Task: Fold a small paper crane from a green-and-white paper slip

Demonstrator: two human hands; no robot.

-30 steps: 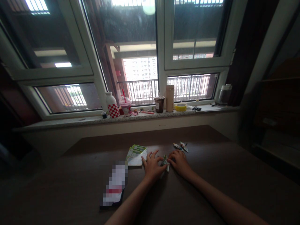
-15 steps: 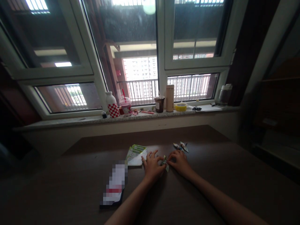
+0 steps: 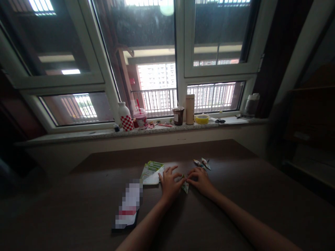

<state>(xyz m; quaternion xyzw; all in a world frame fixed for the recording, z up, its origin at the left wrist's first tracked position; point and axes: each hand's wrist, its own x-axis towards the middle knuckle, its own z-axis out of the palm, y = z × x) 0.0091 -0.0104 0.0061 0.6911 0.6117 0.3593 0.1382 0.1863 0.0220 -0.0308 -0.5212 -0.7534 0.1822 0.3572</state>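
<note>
On the brown table, a small green-and-white folded paper lies between my two hands. My left hand pinches its upper part between thumb and index finger, while the other fingers spread toward the stack of sheets. From the other side, my right hand has its thumb and index finger closed on the paper's upper edge. The fingertips of both hands nearly meet there and cover part of the folds. Just beyond my right hand sit small folded paper figures with pointed ends.
Left of my left hand lie green-and-white paper sheets, one with a white folded corner. Nearer me is a phone, its screen blurred out. Along the windowsill stand a checkered bottle, drink cups, a tumbler, yellow tape and scissors.
My fingertips have drawn closer together over the folded paper. The paper has turned slightly, and its lower point now shows wider beneath my fingers.
</note>
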